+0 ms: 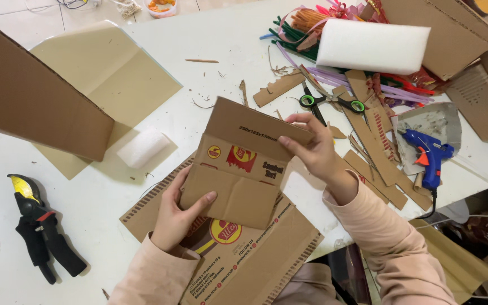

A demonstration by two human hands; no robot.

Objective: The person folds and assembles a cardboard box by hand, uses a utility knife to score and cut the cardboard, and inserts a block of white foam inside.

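A folded piece of brown printed cardboard (pixel 238 169) is held up over the white table (pixel 221 51) by both hands. My left hand (pixel 176 217) grips its lower left edge, thumb on the front face. My right hand (pixel 312 149) pinches its upper right corner at the fold. Below it lies a larger flat sheet of corrugated cardboard (pixel 266 254) with printed red and yellow logos. Both sleeves are pale pink.
Black pruning shears (pixel 40 231) lie at left beside a brown cardboard box flap (pixel 35 96). A blue glue gun (pixel 430 155), green-handled scissors (pixel 334 103), cardboard strips (pixel 377 147), a white foam block (pixel 371 46), coloured pipe cleaners (pixel 295 31) and a small foam piece (pixel 142 148) are around.
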